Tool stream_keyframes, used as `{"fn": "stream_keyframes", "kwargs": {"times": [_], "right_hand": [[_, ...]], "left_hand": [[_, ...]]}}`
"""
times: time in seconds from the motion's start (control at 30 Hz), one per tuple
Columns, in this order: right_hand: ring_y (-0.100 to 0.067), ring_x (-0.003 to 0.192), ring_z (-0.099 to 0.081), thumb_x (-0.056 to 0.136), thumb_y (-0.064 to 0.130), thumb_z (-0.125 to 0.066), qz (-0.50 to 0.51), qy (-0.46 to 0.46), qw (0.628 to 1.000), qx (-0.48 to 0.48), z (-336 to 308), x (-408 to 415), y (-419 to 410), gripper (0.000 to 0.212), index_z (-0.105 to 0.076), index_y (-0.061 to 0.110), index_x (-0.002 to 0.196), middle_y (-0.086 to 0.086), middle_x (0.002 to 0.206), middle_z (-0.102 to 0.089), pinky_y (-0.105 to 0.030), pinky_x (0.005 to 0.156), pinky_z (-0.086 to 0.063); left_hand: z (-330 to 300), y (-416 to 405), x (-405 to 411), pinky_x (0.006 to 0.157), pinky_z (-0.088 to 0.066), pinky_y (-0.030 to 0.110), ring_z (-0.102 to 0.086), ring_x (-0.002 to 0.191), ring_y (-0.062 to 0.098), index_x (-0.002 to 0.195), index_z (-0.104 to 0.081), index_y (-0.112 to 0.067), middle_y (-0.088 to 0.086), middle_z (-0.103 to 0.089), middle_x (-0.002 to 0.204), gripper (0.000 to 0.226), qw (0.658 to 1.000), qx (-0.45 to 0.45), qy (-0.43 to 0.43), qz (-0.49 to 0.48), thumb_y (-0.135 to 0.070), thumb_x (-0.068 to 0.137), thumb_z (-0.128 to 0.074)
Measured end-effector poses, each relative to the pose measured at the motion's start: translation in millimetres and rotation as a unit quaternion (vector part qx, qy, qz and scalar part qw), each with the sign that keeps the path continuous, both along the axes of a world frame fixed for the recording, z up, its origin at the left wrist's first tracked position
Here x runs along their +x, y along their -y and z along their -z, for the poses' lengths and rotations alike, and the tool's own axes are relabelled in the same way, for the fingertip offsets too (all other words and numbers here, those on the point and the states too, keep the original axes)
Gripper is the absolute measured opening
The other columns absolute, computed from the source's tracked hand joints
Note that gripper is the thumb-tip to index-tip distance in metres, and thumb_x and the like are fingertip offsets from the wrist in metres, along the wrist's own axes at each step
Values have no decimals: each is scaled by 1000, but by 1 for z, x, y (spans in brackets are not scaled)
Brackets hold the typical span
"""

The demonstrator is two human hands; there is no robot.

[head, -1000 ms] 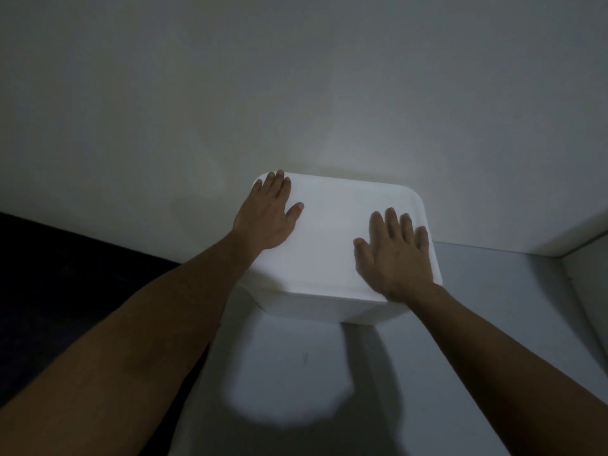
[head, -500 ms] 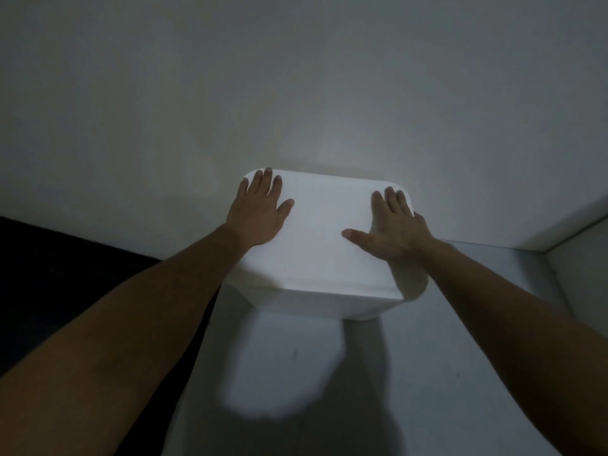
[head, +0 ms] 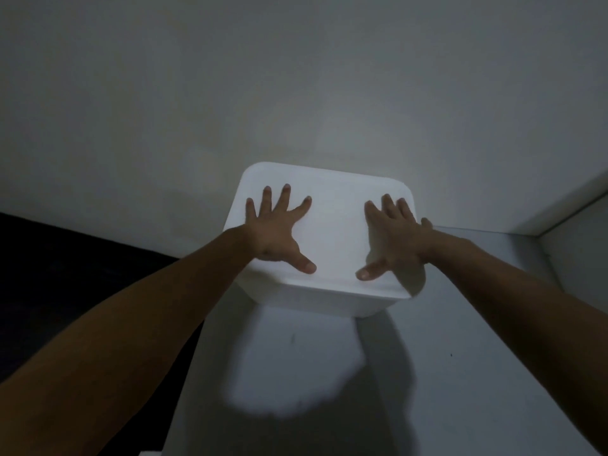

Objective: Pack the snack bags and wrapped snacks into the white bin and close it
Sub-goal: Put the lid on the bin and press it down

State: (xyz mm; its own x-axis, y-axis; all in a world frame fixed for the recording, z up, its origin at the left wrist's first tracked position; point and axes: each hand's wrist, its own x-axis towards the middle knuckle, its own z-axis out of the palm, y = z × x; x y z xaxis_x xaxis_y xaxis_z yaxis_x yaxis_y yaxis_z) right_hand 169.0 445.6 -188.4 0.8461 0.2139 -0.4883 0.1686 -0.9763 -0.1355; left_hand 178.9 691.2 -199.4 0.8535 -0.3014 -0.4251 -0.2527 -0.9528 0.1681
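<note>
**White bin closed, both hands flat on its lid**

Location of item. The white bin stands on a pale grey surface, with its far side close against a plain light wall. Whether it touches the wall cannot be determined. The lid is in place over the top of the bin; it is white, flat and has rounded corners. No contents are visible, as the lid covers the opening.

Left hand. The left hand lies palm down on the left part of the lid. Its fingers are straight and spread wide, the thumb pointing toward the near edge. It grasps nothing; it rests flat on the lid.

Right hand. The right hand lies palm down on the right part of the lid, near the right edge. Its fingers are straight and closer together, the thumb stretched out toward the near edge. It likewise grasps nothing and rests flat.

Surroundings. Lighting is dim. A bright patch of light falls on the surface just in front of the bin, bordered by shadows of the arms. A dark area lies to the left of the surface. A white ledge runs along the right rear corner.
</note>
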Motion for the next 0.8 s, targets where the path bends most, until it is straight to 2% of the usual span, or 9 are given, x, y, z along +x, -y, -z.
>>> {"fn": "stream_keyframes", "kwargs": {"times": [0.07, 0.13, 0.2, 0.3, 0.37, 0.53, 0.63, 0.8], "right_hand": [[-44, 145, 5, 54, 78, -68, -33, 16, 999, -4, -1, -8, -4, 128, 4, 28, 147, -6, 159, 6, -74, 107, -16], [-44, 143, 22, 57, 85, -60, -37, -14, 999, 12, 1, -19, -6, 133, 18, 27, 148, -5, 158, 25, -76, 108, -8], [-39, 138, 36, 53, 87, -59, -33, -29, 999, 7, 1, -31, -6, 144, 31, 23, 145, -6, 152, 40, -72, 108, 2], [-39, 138, 38, 46, 90, -59, -45, -5, 999, -14, 1, -39, -8, 151, 35, 22, 143, -7, 151, 42, -70, 109, 3], [-39, 139, 36, 46, 91, -58, -47, 17, 999, -17, 2, -42, -9, 150, 34, 23, 143, -8, 152, 40, -70, 110, 2], [-38, 142, 29, 57, 88, -55, -56, 50, 997, -19, 2, -53, -9, 137, 25, 24, 147, -10, 156, 33, -70, 110, 1], [-39, 142, 30, 64, 80, -59, -69, 69, 994, -41, 10, -61, -8, 133, 29, 23, 146, -11, 155, 35, -71, 110, 4], [-40, 142, 28, 67, 70, -66, -69, 87, 992, -62, 12, -61, -9, 133, 31, 23, 145, -12, 155, 34, -71, 110, 3]], "left_hand": [[-2, -1, -9, 112, 17, 62, 32, 142, 34, 149, 12, -40, 2, 31, 157, 122, 1000, -8, 3, 12, -75, 63, -66], [-3, -5, -17, 111, 19, 63, 36, 139, 32, 149, 15, -41, 0, 35, 155, 122, 999, -14, -16, 36, -77, 63, -63], [-5, -9, -20, 109, 22, 62, 43, 135, 31, 146, 24, -40, 0, 43, 150, 135, 997, -7, -44, 57, -80, 55, -67], [0, -10, -24, 107, 23, 64, 48, 131, 32, 142, 33, -38, 2, 49, 146, 151, 997, 18, -27, 74, -83, 41, -70], [8, -7, -29, 106, 24, 64, 48, 131, 32, 142, 34, -37, 3, 49, 146, 154, 997, 23, 8, 77, -86, 37, -68], [16, -10, -39, 109, 25, 58, 42, 137, 29, 145, 25, -40, 0, 40, 153, 137, 995, -8, 63, 75, -86, 51, -62], [21, -12, -49, 113, 22, 54, 36, 141, 25, 148, 16, -43, -2, 31, 157, 126, 992, -32, 98, 69, -87, 55, -58], [23, -10, -53, 115, 16, 56, 31, 144, 28, 148, 16, -41, -1, 28, 158, 120, 986, 0, 148, 74, -79, 64, -60]]}}
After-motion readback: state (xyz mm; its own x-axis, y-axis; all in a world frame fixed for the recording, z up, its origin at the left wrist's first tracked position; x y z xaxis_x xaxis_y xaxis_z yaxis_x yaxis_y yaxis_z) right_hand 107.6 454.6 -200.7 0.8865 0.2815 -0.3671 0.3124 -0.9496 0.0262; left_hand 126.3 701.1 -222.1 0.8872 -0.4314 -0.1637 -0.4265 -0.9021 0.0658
